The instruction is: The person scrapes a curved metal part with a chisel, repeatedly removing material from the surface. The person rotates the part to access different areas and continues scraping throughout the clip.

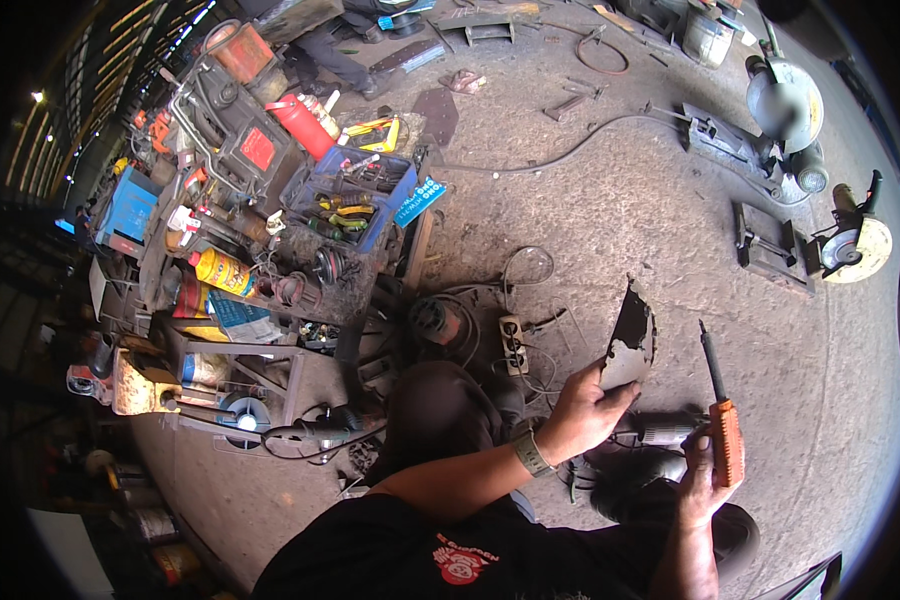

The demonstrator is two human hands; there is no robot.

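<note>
My left hand [582, 415] pinches the lower end of a thin, flat piece of sheet [626, 362], pale near the fingers, dark higher up, with ragged edges. A short distance to the right, my right hand [705, 480] grips a screwdriver-like tool by its ridged orange handle [728, 445]. Its slim dark shaft [712, 365] points up and away from me, apart from the sheet. Below and between the hands, a grey-bodied power tool [662, 428] lies on the floor, partly hidden.
Left stands a cluttered workbench with a blue tool crate [395, 215], a red bottle [300, 125] and a yellow bottle [222, 271]. A power strip [513, 345] and looped cables lie ahead on the concrete floor. Cut-off saws [855, 250] stand at the right.
</note>
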